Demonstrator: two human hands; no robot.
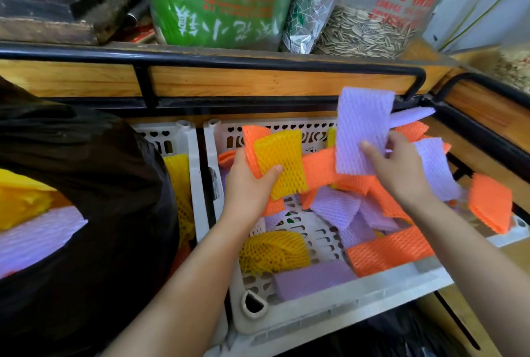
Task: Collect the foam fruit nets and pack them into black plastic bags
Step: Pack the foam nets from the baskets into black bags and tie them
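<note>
Foam nets (390,244), judged light and squashy, are heaped in the crate (329,308). A yellow-orange stack (278,164) is gripped by its edge in the left hand (246,184), a purple net (362,130) in the right hand (401,173). The black bag (114,155) is seen at nine o'clock.

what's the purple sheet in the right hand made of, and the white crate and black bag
Purple mesh sheet in the right hand: looks like soft expanded foam, matte, with fine diamond netting. White perforated crate: probably rigid moulded plastic, dull, with cut-out slots. Black bag: thin plastic film, glossy and creased.
</note>
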